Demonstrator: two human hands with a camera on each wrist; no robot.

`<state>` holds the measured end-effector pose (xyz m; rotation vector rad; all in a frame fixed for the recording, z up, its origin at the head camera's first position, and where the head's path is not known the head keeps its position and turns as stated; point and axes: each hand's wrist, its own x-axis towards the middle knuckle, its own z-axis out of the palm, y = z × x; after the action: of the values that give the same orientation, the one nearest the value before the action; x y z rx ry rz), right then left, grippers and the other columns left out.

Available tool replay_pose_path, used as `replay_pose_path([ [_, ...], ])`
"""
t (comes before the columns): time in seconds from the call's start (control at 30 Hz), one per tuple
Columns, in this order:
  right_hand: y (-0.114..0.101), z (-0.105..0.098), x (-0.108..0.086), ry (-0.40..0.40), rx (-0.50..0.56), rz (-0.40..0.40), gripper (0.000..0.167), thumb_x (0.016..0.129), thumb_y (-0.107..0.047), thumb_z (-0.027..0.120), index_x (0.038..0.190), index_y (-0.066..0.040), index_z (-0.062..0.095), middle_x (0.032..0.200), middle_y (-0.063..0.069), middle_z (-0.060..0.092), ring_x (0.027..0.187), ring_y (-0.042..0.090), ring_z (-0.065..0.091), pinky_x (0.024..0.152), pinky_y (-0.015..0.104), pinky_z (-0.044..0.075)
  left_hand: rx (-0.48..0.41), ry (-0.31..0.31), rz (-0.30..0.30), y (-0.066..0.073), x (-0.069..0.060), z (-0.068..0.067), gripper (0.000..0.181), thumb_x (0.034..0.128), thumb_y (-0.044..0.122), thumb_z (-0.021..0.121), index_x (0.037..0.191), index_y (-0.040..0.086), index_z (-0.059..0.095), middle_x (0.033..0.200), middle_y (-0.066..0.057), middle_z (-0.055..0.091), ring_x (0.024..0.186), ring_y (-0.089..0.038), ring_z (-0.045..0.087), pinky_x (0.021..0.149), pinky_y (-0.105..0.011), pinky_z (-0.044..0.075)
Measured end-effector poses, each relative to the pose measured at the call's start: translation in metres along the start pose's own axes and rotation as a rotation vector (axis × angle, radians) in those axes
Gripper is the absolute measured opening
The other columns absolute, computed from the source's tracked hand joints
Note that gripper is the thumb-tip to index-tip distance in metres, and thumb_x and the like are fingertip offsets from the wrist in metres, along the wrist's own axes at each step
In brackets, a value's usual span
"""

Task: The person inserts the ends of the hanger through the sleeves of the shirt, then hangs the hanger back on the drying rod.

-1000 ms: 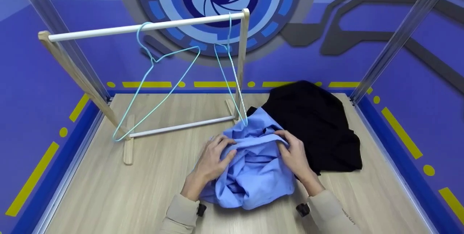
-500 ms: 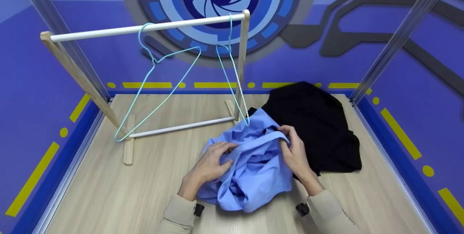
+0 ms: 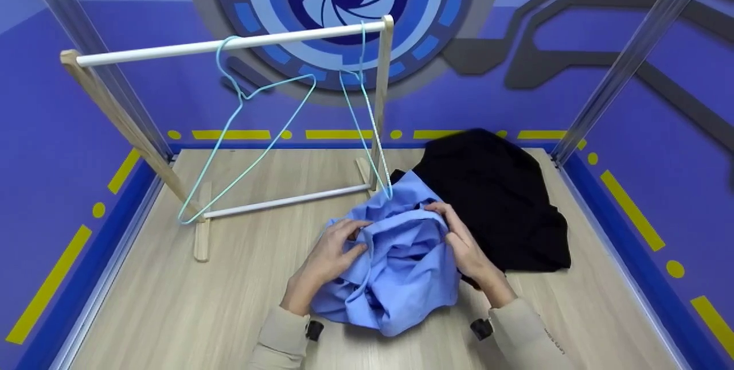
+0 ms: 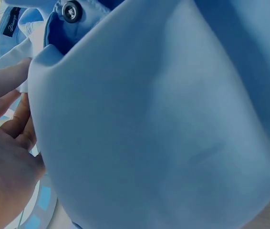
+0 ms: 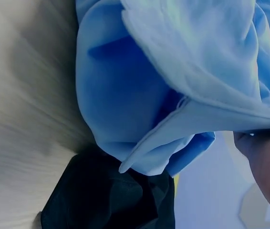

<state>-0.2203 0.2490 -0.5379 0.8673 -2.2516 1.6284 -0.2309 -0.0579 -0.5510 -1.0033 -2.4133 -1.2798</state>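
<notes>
The blue shirt (image 3: pixel 401 289) lay in a soft, crumpled mound on the pale, wood-grained desk (image 3: pixel 241 307), its smooth cloth broken by folds and one round dark button (image 4: pixel 72 11). One dull black garment (image 3: pixel 493 203) spread behind it, toward the person's right. Two thin turquoise hangers (image 3: pixel 243 96), roughly triangular, hung from the white rail of one wooden-posted rack (image 3: pixel 287 37). Both forearms reached forward, wrists angled inward. The left hand's (image 3: pixel 332 252) fingers grasped the shirt's folded band; the right hand's (image 3: pixel 467 252) fingers pinched its opposite end.
</notes>
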Motion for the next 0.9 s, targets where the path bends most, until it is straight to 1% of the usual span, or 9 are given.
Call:
replay_pose_path([
  [0.13, 0.002, -0.002, 0.0, -0.041, 0.034, -0.043, 0.07, 0.075, 0.02, 0.034, 0.142, 0.006, 0.05, 0.141, 0.027, 0.05, 0.135, 0.032, 0.043, 0.114, 0.028, 0.026, -0.013, 0.067, -0.008, 0.0, 0.001, 0.0, 0.029, 0.0887, 0.002, 0.076, 0.117, 0.007, 0.07, 0.093, -0.001, 0.063, 0.087, -0.018, 0.06, 0.082, -0.036, 0.05],
  [0.23, 0.002, -0.002, 0.0, -0.055, 0.043, -0.042, 0.071, 0.076, 0.022, 0.035, 0.143, 0.006, 0.05, 0.143, 0.022, 0.05, 0.136, 0.032, 0.042, 0.115, 0.029, 0.026, -0.033, 0.118, -0.021, 0.0, 0.003, 0.0, 0.021, 0.0888, 0.002, 0.077, 0.108, 0.007, 0.069, 0.091, 0.0, 0.061, 0.085, -0.016, 0.059, 0.078, -0.033, 0.051],
  [0.3, 0.002, -0.002, 0.0, -0.062, 0.067, -0.031, 0.071, 0.077, 0.024, 0.035, 0.144, 0.006, 0.05, 0.144, 0.022, 0.05, 0.137, 0.033, 0.042, 0.115, 0.03, 0.027, -0.043, 0.149, -0.038, 0.0, 0.004, -0.001, 0.018, 0.0898, 0.004, 0.078, 0.105, 0.008, 0.069, 0.091, 0.001, 0.061, 0.085, -0.015, 0.058, 0.076, -0.032, 0.051],
  [0.4, 0.002, -0.003, -0.001, -0.077, 0.118, -0.015, 0.072, 0.077, 0.025, 0.033, 0.144, 0.006, 0.048, 0.145, 0.024, 0.049, 0.137, 0.033, 0.042, 0.114, 0.033, 0.03, -0.05, 0.195, -0.061, -0.001, 0.005, -0.002, 0.014, 0.0915, 0.008, 0.078, 0.102, 0.008, 0.068, 0.09, 0.002, 0.059, 0.083, -0.015, 0.057, 0.074, -0.031, 0.05],
  [0.5, 0.003, -0.005, -0.001, -0.086, 0.171, -0.013, 0.073, 0.075, 0.024, 0.031, 0.143, 0.007, 0.049, 0.143, 0.03, 0.049, 0.136, 0.034, 0.044, 0.112, 0.034, 0.035, -0.047, 0.252, -0.06, -0.003, 0.005, -0.002, 0.012, 0.0929, 0.01, 0.077, 0.099, 0.007, 0.067, 0.091, 0.0, 0.059, 0.083, -0.016, 0.058, 0.073, -0.033, 0.05],
  [0.6, 0.003, -0.008, -0.002, -0.096, 0.202, 0.034, 0.071, 0.074, 0.023, 0.031, 0.14, 0.007, 0.053, 0.14, 0.032, 0.051, 0.134, 0.035, 0.047, 0.11, 0.035, 0.039, -0.046, 0.304, -0.047, -0.004, 0.006, -0.003, 0.012, 0.0937, 0.011, 0.076, 0.098, 0.006, 0.065, 0.094, -0.001, 0.06, 0.085, -0.017, 0.059, 0.074, -0.037, 0.051],
  [0.73, 0.006, -0.014, -0.004, -0.119, 0.167, 0.127, 0.069, 0.076, 0.026, 0.036, 0.138, 0.003, 0.056, 0.139, 0.022, 0.056, 0.131, 0.032, 0.051, 0.108, 0.034, 0.042, -0.045, 0.356, -0.024, -0.004, 0.007, -0.004, 0.012, 0.0936, 0.011, 0.076, 0.1, 0.006, 0.066, 0.102, -0.002, 0.065, 0.094, -0.02, 0.061, 0.08, -0.045, 0.052],
  [0.8, 0.007, -0.017, -0.006, -0.144, 0.144, 0.15, 0.07, 0.075, 0.027, 0.038, 0.138, 0.003, 0.056, 0.138, 0.02, 0.057, 0.13, 0.031, 0.053, 0.108, 0.033, 0.042, -0.037, 0.368, -0.015, -0.003, 0.008, -0.004, 0.013, 0.0937, 0.011, 0.076, 0.102, 0.006, 0.067, 0.106, -0.003, 0.068, 0.098, -0.02, 0.063, 0.083, -0.045, 0.052],
  [0.9, 0.01, -0.022, -0.009, -0.21, 0.142, 0.171, 0.069, 0.077, 0.027, 0.041, 0.14, 0.003, 0.054, 0.139, 0.021, 0.057, 0.128, 0.032, 0.054, 0.107, 0.038, 0.044, -0.029, 0.374, -0.016, -0.002, 0.007, -0.005, 0.013, 0.0943, 0.01, 0.075, 0.103, 0.006, 0.067, 0.108, -0.004, 0.071, 0.099, -0.021, 0.066, 0.085, -0.042, 0.052],
])
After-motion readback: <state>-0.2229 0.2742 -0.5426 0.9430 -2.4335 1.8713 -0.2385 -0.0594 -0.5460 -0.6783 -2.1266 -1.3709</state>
